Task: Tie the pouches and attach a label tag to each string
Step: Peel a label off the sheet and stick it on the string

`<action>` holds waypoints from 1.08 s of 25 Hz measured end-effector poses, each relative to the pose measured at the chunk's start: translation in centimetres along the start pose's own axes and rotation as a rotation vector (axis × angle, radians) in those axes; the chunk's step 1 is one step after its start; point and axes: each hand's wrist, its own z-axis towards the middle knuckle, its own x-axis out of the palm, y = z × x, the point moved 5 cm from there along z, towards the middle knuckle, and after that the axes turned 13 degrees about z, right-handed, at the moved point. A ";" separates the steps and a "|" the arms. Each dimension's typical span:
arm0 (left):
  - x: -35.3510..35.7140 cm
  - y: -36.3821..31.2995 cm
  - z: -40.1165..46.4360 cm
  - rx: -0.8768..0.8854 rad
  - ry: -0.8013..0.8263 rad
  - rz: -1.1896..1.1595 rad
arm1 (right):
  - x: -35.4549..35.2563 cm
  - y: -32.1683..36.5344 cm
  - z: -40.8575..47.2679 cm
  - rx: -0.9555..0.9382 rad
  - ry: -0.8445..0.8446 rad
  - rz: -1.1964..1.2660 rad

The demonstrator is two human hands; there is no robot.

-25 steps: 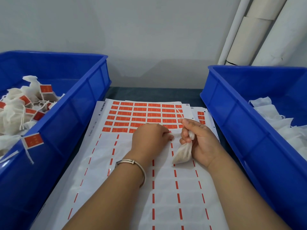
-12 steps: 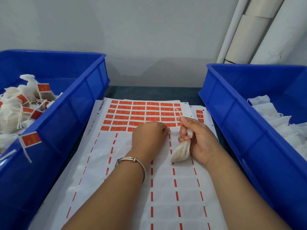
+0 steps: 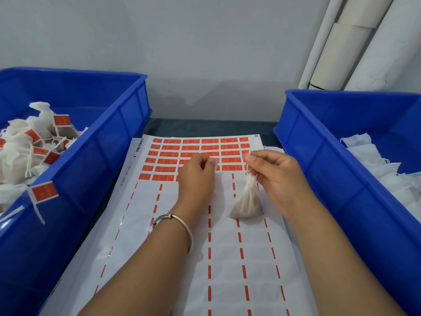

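Observation:
A small white pouch point(image 3: 246, 201), tied at its neck, stands with its bottom on the label sheet point(image 3: 227, 252). My right hand point(image 3: 275, 176) pinches the pouch's string point(image 3: 246, 164) between thumb and forefinger and holds it taut above the neck. My left hand point(image 3: 197, 179) is just left of it, fingers curled, pinching what looks like a peeled label point(image 3: 215, 161) at its fingertips. Rows of orange labels point(image 3: 168, 153) fill the far end of the sheet; the near part is bare backing with red dashes.
A blue bin point(image 3: 127, 124) on the left holds several tied pouches with orange tags point(image 3: 61, 120); one tag point(image 3: 44, 192) hangs over its rim. A blue bin point(image 3: 319, 151) on the right holds limp white pouches point(image 3: 373, 165). White pipes point(image 3: 355, 42) stand at the back right.
My right hand rose and now holds the pouch by its string instead of in the fist. My left hand lifted off the label rows, a label at its fingertips.

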 end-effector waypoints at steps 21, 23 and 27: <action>0.2 -4.8 -3.2 -0.040 0.504 -0.519 | -0.9 2.1 0.0 -0.198 -0.125 -0.236; 0.3 -4.7 -3.2 -0.038 0.509 -0.519 | -0.9 2.1 -0.1 -0.188 -0.130 -0.222; 0.2 -4.6 -3.1 -0.036 0.497 -0.488 | -1.1 2.1 0.0 -0.189 -0.162 -0.256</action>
